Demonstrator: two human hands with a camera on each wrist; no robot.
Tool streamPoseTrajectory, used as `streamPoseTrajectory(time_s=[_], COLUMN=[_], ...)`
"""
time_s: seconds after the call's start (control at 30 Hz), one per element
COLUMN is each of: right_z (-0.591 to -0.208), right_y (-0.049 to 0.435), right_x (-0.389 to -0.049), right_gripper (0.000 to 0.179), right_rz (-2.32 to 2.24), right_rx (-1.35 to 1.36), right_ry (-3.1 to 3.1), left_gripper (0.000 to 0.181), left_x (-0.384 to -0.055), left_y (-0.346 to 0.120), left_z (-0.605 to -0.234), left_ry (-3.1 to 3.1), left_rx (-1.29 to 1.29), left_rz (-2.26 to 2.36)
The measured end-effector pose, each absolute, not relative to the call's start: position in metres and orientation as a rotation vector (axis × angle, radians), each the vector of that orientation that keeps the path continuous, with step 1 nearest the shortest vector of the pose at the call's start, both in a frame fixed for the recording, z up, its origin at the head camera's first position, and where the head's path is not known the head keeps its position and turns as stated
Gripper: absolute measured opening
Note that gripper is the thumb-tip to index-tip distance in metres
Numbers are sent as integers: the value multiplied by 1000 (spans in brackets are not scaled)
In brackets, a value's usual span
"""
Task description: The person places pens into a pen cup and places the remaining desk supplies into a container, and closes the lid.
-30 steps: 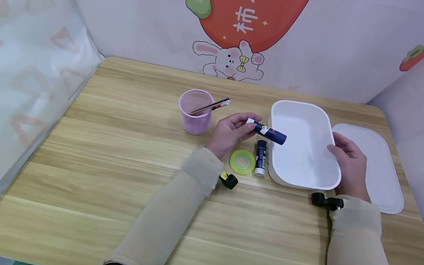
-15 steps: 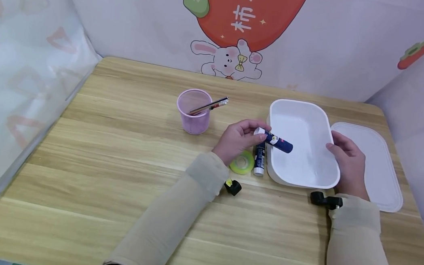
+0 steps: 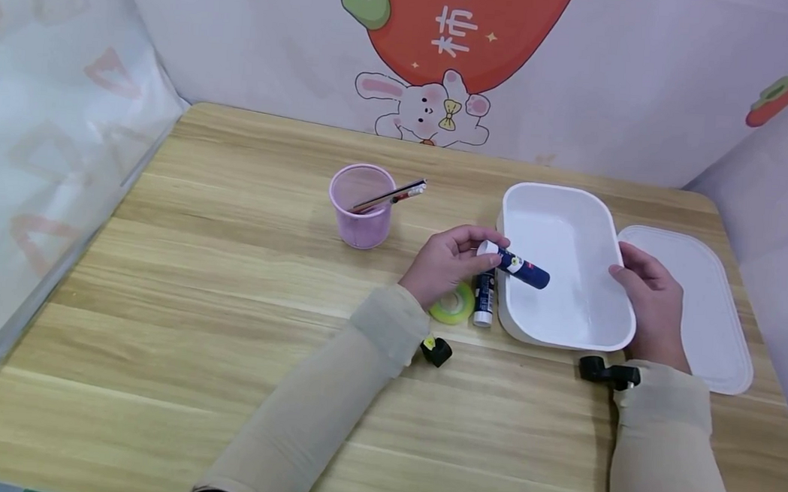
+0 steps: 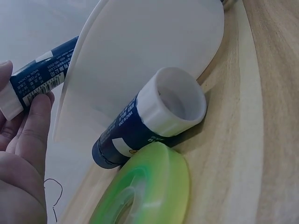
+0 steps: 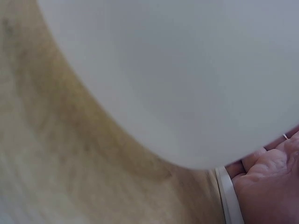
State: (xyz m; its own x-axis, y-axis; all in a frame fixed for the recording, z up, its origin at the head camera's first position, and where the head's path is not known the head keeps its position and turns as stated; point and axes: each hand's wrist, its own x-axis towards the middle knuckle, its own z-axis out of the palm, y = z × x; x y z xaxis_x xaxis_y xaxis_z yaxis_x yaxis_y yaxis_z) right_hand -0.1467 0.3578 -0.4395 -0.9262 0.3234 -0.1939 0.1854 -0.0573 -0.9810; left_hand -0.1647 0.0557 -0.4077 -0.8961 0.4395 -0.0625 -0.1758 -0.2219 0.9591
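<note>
My left hand [image 3: 449, 262] pinches a dark blue glue stick [image 3: 526, 271] by its white end. The stick's blue end reaches over the left rim of a white plastic box [image 3: 553, 301]. At the box's right side, my right hand [image 3: 649, 303] grips the wall, thumb on the rim and fingers outside. A second glue stick [image 4: 124, 128] lies on the table along the box's left side, its hollow white end toward the left wrist camera. Beside it is a roll of yellow-green tape [image 4: 154, 186], partly hidden by my left hand in the head view.
A purple cup [image 3: 363, 225] holding several pencils [image 3: 390, 197] stands behind and left of my left hand. The white lid [image 3: 718, 318] lies flat right of the box, partly under my right hand. A printed cloth [image 3: 277, 58] hangs behind the wooden table [image 3: 179, 323].
My left hand has moved right and slightly nearer, carrying the glue stick from the box's left edge further over its inside. The right hand keeps its grip on the box.
</note>
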Motion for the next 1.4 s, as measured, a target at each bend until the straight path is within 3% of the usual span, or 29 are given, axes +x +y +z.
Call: streamPoseTrajectory(time_s=[1.4], right_z=[-440], right_y=[357], right_x=[-148], right_gripper=[48], right_rz=[2164], right_rx=[-542], right_ry=[-2050], left_gripper=[28], left_x=[-158], left_y=[67], left_z=[-407], left_ry=[1622], left_rx=[393], left_rz=[2133])
